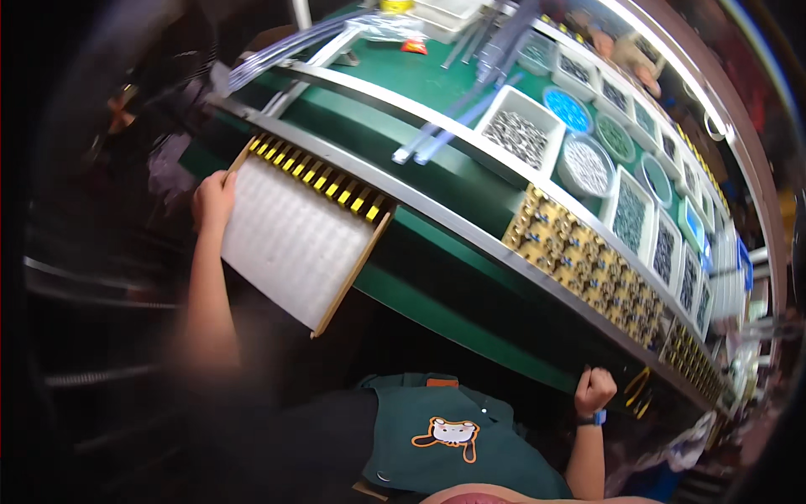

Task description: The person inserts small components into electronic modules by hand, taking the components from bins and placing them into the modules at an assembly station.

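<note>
My left hand [216, 200] grips the left side of a shallow wooden-edged tray [353, 281] at the bench's front left. A whitish, dimpled sheet [290, 239] covers most of the tray. Along its far end runs a row of yellow-and-black pieces [311, 175]. My right hand [594, 391] is closed in a fist near the front edge on the right, with no object showing in it. A blue-faced watch or band sits on that wrist. Just right of the fist lies a yellow-handled hand tool [640, 393], probably pliers.
A metal rail [445, 214] crosses the green bench [378, 80]. Boards packed with small metal parts [588, 265] line its right side. Behind them stand white bins [522, 126] and round tubs [585, 166] of small parts. Clear plastic strips [457, 126] overhang the rail.
</note>
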`<state>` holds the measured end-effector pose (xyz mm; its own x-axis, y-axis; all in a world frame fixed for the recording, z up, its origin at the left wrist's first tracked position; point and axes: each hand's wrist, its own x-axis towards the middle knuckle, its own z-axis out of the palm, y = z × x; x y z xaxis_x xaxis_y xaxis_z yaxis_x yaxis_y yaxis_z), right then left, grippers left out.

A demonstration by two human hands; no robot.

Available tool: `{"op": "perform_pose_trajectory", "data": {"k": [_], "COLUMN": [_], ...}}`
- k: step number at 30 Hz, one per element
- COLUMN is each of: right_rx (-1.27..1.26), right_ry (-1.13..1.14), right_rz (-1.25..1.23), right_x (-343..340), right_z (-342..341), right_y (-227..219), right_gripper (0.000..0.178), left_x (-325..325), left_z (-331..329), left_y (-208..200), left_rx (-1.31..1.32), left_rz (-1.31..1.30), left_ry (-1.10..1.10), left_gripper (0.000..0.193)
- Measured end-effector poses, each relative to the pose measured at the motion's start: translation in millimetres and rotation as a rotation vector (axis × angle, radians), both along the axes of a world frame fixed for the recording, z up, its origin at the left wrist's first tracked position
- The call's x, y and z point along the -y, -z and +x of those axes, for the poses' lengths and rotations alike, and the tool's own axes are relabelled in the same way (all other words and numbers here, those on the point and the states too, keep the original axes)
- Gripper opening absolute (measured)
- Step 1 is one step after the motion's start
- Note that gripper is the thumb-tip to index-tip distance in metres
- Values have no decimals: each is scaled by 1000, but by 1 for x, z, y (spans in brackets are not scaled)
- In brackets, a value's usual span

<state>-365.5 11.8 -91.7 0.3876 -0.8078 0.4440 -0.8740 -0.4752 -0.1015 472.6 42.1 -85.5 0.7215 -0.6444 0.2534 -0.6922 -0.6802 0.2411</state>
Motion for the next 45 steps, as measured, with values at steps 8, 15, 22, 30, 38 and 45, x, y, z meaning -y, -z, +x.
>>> {"op": "perform_pose_trajectory", "data": {"k": [8, 15, 22, 30, 38, 45], "right_rx": [533, 291, 225, 353, 309, 24], "right_ry": [-187, -101, 170, 314, 283, 168], "right_rz": [416, 684, 634, 430, 229, -41], "right_x": [-31, -32, -45, -59, -38, 7], "right_z": [189, 219, 129, 32, 19, 34], "right_y": [-35, -67, -65, -56, -59, -61], "right_gripper": [17, 68, 61, 54, 44, 34], "left_x": [-24, -17, -31, -24, -13, 35], "left_z": [-81, -245, -348, -427, -436, -442], "left_y": [-18, -84, -79, -57, -73, -69], "left_rx": [-97, -334, -560, -595, -673, -65], "left_rz": [-26, 96, -50, -115, -136, -185], "left_ry": [191, 320, 457, 809, 814, 1209], "left_gripper": [37, 30, 27, 26, 32, 40]}}
